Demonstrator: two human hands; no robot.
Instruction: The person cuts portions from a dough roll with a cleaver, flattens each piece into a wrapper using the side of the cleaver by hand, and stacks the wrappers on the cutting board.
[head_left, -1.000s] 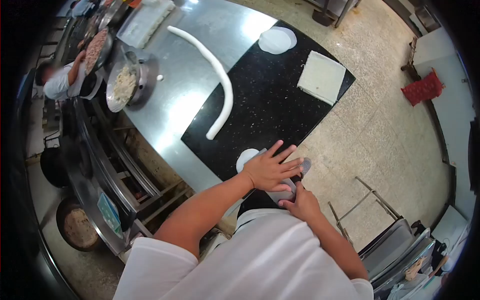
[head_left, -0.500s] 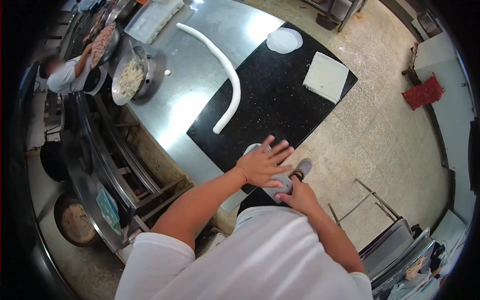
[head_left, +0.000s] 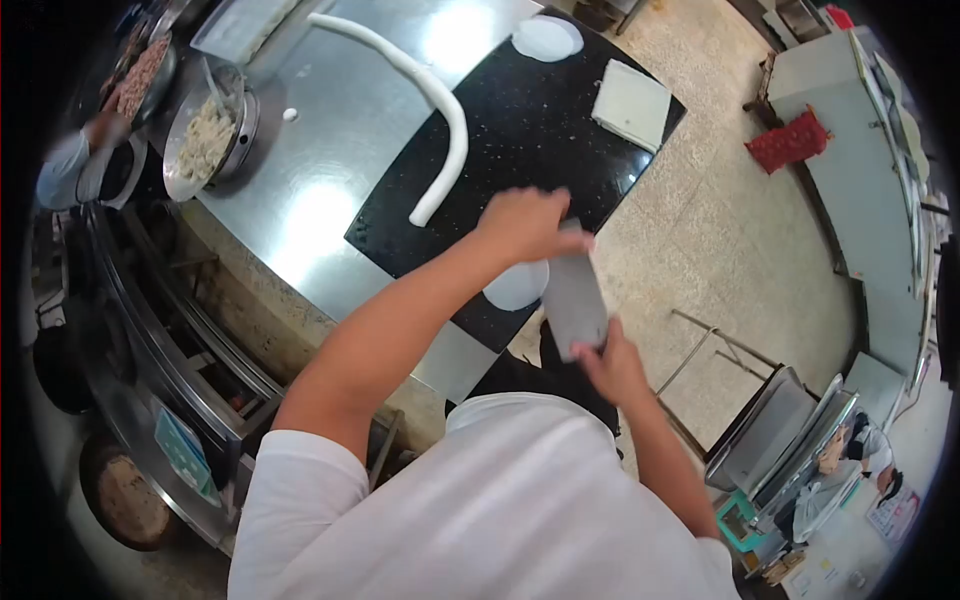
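My left hand [head_left: 525,228] is closed on the upper end of a flat grey blade [head_left: 575,300]. At the lower end of the same blade, my right hand [head_left: 618,368] grips the corner between thumb and fingers. A round white sheet [head_left: 515,287] lies just left of the blade, at the near edge of the black slab [head_left: 540,130]. A long white dough rope [head_left: 455,140] curves from the metal table onto the slab. Farther off are round white sheets [head_left: 547,37] and a stack of square white sheets [head_left: 633,102].
The steel table [head_left: 350,150] bears a bowl of pale filling [head_left: 205,145] and a small dough ball [head_left: 290,115]. A co-worker [head_left: 65,170] stands at the left beside a pan of pinkish filling [head_left: 140,80]. A red mesh sack [head_left: 790,140] and leaning trays [head_left: 765,430] are at the right.
My left hand has gone from spread over the blade to closed on its upper end. The blade is raised and more visible, and my right hand has moved slightly up. The view has shifted.
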